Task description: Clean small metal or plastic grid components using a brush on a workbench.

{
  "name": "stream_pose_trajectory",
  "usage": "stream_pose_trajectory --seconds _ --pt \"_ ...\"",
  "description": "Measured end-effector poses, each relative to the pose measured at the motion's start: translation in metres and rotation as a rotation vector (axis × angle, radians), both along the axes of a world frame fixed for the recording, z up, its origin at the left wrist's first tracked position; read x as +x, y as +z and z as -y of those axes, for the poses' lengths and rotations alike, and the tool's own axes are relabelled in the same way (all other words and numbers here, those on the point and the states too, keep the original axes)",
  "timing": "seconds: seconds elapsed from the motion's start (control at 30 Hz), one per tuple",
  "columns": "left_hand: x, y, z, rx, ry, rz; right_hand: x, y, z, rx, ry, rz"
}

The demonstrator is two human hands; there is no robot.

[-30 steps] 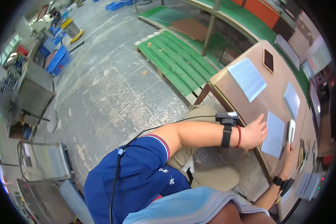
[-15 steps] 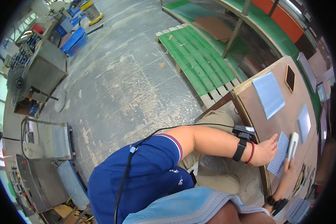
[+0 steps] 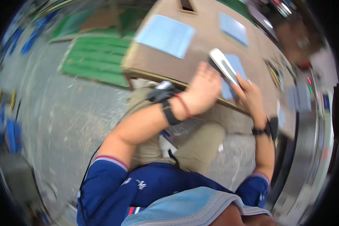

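My right hand (image 3: 250,92) grips a long, rounded white tool (image 3: 223,64) with a dark underside; its exact kind is unclear. It is held tilted over a light blue sheet (image 3: 235,64) near the table's front edge, hiding part of it. Just left of the tool, my left hand (image 3: 204,89) has its fingers stretched out and seems to hold nothing. Motion blurs this hand, so whether it touches the sheet cannot be told.
On the brown table (image 3: 201,32) lie a stack of blue lined sheets (image 3: 165,35), a smaller blue stack (image 3: 233,29) and a dark phone (image 3: 186,5). Slim hand tools (image 3: 275,73) lie at the right. A green-topped pallet (image 3: 96,60) sits on the floor, left.
My view has swung to the right, bringing the table toward the middle and blurring the picture. The white tool stays in my right hand, while my left hand remains beside it.
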State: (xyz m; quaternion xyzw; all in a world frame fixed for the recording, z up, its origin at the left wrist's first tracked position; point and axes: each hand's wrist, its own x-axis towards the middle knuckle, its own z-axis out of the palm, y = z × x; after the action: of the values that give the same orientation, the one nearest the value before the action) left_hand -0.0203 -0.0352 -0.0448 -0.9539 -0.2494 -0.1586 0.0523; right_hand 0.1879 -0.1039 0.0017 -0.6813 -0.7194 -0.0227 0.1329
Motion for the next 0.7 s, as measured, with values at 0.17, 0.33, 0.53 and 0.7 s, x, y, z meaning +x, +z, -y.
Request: stream_pose_trajectory --seconds 0.17,0.33,0.53,0.7 --pt "0.003 0.007 0.012 0.021 -0.114 -0.09 0.085 -0.006 0.002 0.013 -0.408 0.169" --pt "-0.005 0.005 0.01 0.036 -0.043 -0.149 0.03 -0.014 0.035 0.018 -0.173 -0.069" --pt "-0.028 0.079 -0.01 -0.066 -0.355 0.503 0.046 0.01 0.032 -0.049 -0.367 -0.044" --pt "-0.13 0.178 -0.025 -0.412 -1.229 0.975 0.032 0.033 0.069 0.393 -0.16 0.382"
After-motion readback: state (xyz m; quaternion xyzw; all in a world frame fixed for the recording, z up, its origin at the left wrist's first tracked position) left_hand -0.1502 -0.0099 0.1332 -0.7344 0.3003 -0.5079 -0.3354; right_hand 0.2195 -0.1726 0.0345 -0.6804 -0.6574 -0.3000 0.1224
